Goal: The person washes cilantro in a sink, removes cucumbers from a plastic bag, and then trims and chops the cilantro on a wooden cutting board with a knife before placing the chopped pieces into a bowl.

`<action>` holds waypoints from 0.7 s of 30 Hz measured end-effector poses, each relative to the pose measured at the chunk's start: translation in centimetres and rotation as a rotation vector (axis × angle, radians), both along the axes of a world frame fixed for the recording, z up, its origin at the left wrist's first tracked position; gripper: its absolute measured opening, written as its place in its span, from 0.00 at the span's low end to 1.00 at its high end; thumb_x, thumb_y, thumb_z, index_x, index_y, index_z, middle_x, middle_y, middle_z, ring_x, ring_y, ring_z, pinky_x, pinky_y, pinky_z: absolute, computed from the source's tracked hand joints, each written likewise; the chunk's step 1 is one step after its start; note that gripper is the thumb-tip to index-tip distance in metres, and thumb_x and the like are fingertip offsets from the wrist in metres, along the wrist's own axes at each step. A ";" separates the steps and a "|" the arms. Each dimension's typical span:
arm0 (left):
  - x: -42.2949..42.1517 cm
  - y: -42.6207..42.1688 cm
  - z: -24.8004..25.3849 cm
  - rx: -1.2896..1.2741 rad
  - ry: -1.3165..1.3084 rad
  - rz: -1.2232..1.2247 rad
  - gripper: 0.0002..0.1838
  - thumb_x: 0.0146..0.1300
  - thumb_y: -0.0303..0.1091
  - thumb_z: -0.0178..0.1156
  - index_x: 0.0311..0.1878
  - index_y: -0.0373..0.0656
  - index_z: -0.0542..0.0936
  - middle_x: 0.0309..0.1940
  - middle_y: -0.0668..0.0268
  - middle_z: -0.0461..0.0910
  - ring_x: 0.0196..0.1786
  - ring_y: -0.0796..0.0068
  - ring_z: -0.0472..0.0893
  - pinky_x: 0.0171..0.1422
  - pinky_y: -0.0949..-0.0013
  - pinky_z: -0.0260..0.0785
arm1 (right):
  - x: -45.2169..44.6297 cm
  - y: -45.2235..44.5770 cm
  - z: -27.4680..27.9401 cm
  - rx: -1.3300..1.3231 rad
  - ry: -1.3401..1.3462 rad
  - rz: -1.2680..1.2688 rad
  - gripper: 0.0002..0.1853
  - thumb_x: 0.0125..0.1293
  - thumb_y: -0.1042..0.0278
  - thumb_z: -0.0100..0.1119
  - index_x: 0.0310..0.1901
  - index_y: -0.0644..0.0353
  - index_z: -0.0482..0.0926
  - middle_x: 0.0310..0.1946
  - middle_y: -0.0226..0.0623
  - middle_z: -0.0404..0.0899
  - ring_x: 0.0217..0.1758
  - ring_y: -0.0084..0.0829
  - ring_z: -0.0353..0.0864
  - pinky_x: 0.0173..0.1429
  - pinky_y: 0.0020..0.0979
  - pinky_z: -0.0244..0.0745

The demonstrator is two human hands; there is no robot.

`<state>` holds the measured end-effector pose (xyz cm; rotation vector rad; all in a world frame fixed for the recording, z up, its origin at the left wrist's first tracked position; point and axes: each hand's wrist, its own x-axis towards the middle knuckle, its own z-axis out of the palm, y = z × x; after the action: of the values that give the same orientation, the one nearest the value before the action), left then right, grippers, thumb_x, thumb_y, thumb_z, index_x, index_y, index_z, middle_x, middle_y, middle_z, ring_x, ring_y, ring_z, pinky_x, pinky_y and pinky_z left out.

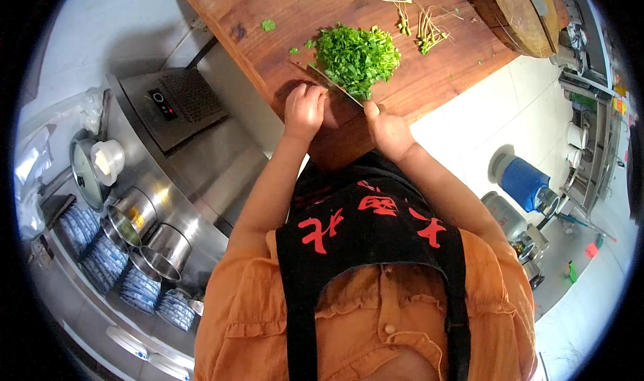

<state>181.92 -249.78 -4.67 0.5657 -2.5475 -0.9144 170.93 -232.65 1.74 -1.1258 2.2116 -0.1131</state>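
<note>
My right hand (388, 133) is closed around the handle of a kitchen knife (343, 94). The blade slants along the near side of a pile of chopped green herbs (355, 56). Close to the blade, on its left, my left hand (306, 111) is curled with its fingertips at or against the knife; whether it pinches anything is hidden. Pile and knife are on a wooden table (268, 62). A loose leaf (268, 25) and small green bits lie left of the pile. Thin root ends with stalk stubs (429, 32) lie to its right.
A round wooden chopping block (506, 12) stands at the table's right corner, with a flat blade on top. To the left are an induction cooker (161, 106), steel pots (164, 250) and stacked patterned dishes (104, 263). A blue-covered gas cylinder (523, 182) stands on the right.
</note>
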 end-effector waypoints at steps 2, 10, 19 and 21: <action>0.3 0.0 -0.3 0.020 -0.012 -0.005 0.04 0.52 0.26 0.61 0.31 0.39 0.76 0.27 0.54 0.72 0.32 0.49 0.74 0.38 0.52 0.67 | -0.3 0.2 -0.4 -0.008 -0.040 -0.024 0.11 0.64 0.72 0.43 0.48 0.60 0.65 0.37 0.56 0.78 0.38 0.53 0.81 0.37 0.49 0.77; 0.2 -0.2 -0.6 0.025 0.015 -0.030 0.04 0.53 0.26 0.60 0.30 0.39 0.75 0.26 0.54 0.72 0.33 0.48 0.73 0.38 0.52 0.67 | 0.3 1.1 0.6 -0.047 -0.071 0.002 0.11 0.64 0.70 0.42 0.47 0.61 0.64 0.37 0.57 0.77 0.40 0.55 0.80 0.40 0.49 0.76; 1.8 -1.9 -0.4 0.146 0.179 0.325 0.03 0.56 0.23 0.61 0.33 0.38 0.77 0.31 0.60 0.77 0.34 0.63 0.76 0.42 0.63 0.70 | -1.2 1.8 1.5 -0.182 -0.155 -0.038 0.11 0.65 0.68 0.40 0.48 0.60 0.64 0.37 0.55 0.78 0.37 0.55 0.81 0.37 0.47 0.76; 1.0 -3.1 -0.6 0.283 0.225 0.384 0.03 0.57 0.23 0.61 0.34 0.37 0.77 0.32 0.61 0.77 0.34 0.67 0.76 0.41 0.66 0.70 | -2.0 3.0 1.8 -0.161 -0.356 -0.342 0.11 0.63 0.68 0.46 0.46 0.59 0.65 0.36 0.55 0.77 0.37 0.56 0.80 0.37 0.48 0.75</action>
<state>182.88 -252.83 -5.23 0.9383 -2.0273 -1.1254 168.93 -229.67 3.56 -0.7277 2.0727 -0.5988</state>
